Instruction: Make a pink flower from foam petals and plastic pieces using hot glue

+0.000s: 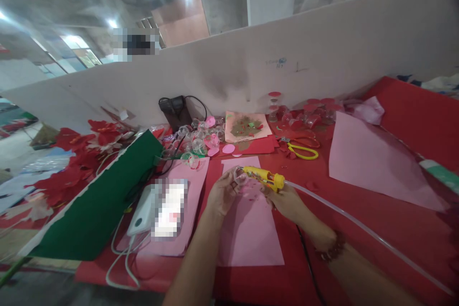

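Observation:
My right hand (283, 197) is closed around a yellow hot glue gun (263, 176), and a long clear glue stick (344, 217) trails from its back end. My left hand (223, 192) grips a small clear plastic cup (241, 175) by its side. The gun's nozzle is at the cup's rim; whether they touch I cannot tell. Beneath both hands lies a sheet of pink paper (251, 244) with small dark red bits on it. A dark cord runs down from under my right hand.
Yellow-handled scissors (304, 151) lie beyond my right hand. Several clear cups (201, 143) are heaped at the back, beside a peach sheet (263, 135) with a brown stain. A phone (170, 210) and white power bank (142, 215) sit left, near a green panel (96, 215) and red fabric flowers (68, 167).

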A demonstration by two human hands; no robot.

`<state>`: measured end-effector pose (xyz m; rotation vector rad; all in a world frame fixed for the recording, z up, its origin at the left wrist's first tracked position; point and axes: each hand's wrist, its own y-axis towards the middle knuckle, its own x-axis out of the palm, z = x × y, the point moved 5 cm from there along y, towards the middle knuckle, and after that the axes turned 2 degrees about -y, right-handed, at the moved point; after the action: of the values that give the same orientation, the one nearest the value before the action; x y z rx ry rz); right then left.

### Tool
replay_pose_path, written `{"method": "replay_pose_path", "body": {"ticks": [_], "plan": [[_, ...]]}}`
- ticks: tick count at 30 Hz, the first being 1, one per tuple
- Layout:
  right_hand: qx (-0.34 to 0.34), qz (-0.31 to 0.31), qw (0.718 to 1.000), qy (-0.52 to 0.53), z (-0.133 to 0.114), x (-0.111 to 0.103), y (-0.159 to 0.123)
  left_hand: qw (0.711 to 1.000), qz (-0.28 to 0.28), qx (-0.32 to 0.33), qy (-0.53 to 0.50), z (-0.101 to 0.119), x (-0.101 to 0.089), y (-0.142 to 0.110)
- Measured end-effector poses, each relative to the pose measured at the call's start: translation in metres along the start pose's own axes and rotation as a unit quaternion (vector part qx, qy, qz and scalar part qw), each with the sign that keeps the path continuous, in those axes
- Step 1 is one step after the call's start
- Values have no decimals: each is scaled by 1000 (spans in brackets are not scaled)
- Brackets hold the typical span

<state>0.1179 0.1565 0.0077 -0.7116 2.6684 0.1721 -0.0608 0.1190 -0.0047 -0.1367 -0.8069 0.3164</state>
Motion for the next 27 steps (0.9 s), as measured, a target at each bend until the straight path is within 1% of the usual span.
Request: {"method": "replay_pose_path", "body": {"ticks": [8, 14, 19, 24, 27], "plan": [[22, 5, 1000, -16, 1, -2, 0, 1000, -8, 4, 6, 0, -2, 2], [0, -10, 1000, -7, -3, 1, -2, 1000, -6, 9, -6, 1, 3, 1], [4, -3, 1000, -5, -5, -1, -2, 1000, 1, 7, -6, 2, 8, -1], [-4, -8, 1000, -3, -5, 0, -3, 1000, -6, 10, -9, 2, 7, -1], [-9, 0, 1000, 3, -5, -1, -2, 1000, -5, 9, -8, 1, 5, 0]]}}
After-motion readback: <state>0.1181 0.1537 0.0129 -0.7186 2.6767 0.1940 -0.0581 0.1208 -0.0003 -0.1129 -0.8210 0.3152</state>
